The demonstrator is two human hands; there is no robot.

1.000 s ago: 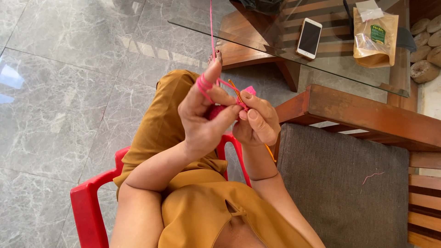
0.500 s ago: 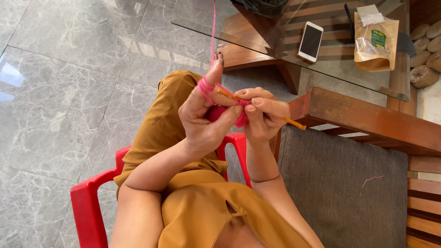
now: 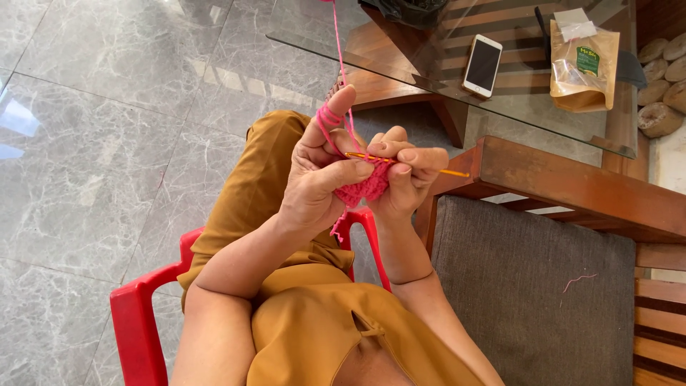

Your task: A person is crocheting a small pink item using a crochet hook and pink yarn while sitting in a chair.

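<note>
Both my hands are up in the middle of the view. My left hand [image 3: 314, 182] is pinched shut on the pink crochet piece [image 3: 363, 190], thumb pressing it from the front, and the pink yarn [image 3: 339, 50] is wrapped around my raised index finger a few times before running straight up toward 12 o'clock and out of frame. My right hand [image 3: 407, 179] is closed around the crochet hook [image 3: 400, 161], fingers curled over the shaft.

Containers: only one, a tan paper pouch [image 3: 582, 68] with a clear window, lying on the glass table [image 3: 400, 64] up at 1 o'clock. Can't tell what's in it. It looks folded shut at the top.

The hook's long axis lies pretty much flat across the view, running 9 to 3 with a slight dip toward 3. The working tip points at 9 o'clock, toward my left fingers just above the pink piece, and the tail end sticks out past my right hand toward the wooden bench [image 3: 572, 179].

Count-wise: one hook, one pink piece, one strand of yarn going up, one white phone [image 3: 482, 66] face up on the glass beside the pouch, one red plastic chair [image 3: 139, 314] under me. There's a bunch of round stones [image 3: 661, 86] at the far 2 o'clock edge, at least five, partly cut off. A little scrap of pink thread [image 3: 577, 281] sits on the grey bench cushion [image 3: 536, 286] at 4 o'clock, well apart from my hands.
</note>
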